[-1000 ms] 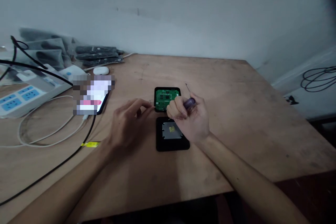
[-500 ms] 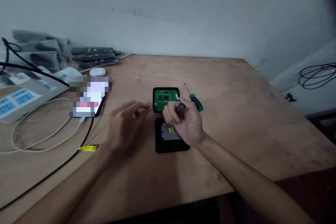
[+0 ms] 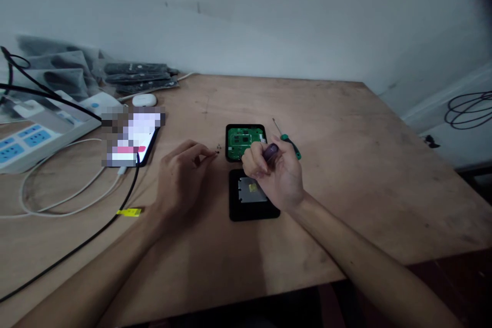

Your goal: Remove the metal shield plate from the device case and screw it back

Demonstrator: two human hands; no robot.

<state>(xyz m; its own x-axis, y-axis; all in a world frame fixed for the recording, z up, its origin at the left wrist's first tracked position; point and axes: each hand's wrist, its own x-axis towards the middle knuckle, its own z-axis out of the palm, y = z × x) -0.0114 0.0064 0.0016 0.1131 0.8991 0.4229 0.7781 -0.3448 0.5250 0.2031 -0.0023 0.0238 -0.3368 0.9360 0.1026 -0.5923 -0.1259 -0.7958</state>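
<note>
1. Left hand (image 3: 183,170): fingertips pressed together, can't tell if pinching anything.
2. Right hand (image 3: 277,173): curled around purple handle (image 3: 271,151).
3. Black cover (image 3: 248,211): toward desk's (image 3: 346,164) near edge.
4. Green board (image 3: 239,138): between cover and desk's far edge.
5. Small parts (image 3: 219,146): just beside left hand.

On the bench (image 3: 346,164), the right hand (image 3: 282,179) grips a purple handle (image 3: 271,151) by the near right corner of a black casing (image 3: 246,126) that holds a green circuit board (image 3: 240,139). The left hand (image 3: 179,174) is pinched just beside some tiny pieces (image 3: 219,147) left of the casing — whether it holds one is too small to tell. Nearer lies a black cover (image 3: 246,213) with a silver plate (image 3: 246,196), partly hidden; to the right, a green-handled screwdriver (image 3: 285,138). At left — a lit phone (image 3: 144,133), a power strip (image 3: 42,136) and, farther, plastic bags (image 3: 73,74).
</note>
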